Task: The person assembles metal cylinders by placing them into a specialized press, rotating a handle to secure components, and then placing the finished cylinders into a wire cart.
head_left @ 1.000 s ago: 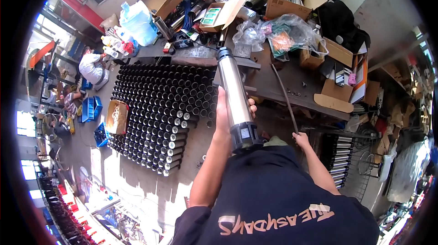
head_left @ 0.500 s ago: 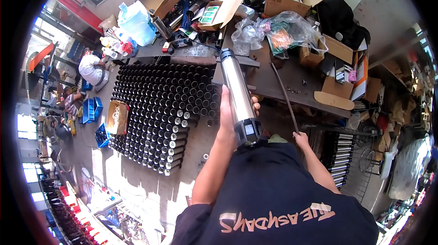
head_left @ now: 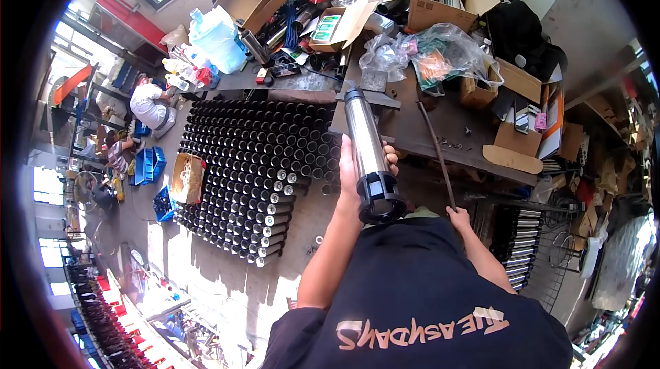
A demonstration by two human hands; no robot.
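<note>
Left hand (head_left: 350,178) is wrapped around a shiny tube (head_left: 366,134).
The tube pokes out past both sides of it. Farther right, the right hand (head_left: 458,217) seems curled around a rod (head_left: 439,158), hard to see.

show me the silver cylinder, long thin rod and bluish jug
Silver cylinder (head_left: 364,130): head view, middle of its shiny body
Long thin rod (head_left: 438,153): head view, middle of its shaft
Bluish jug (head_left: 218,42): head view, its side
</note>
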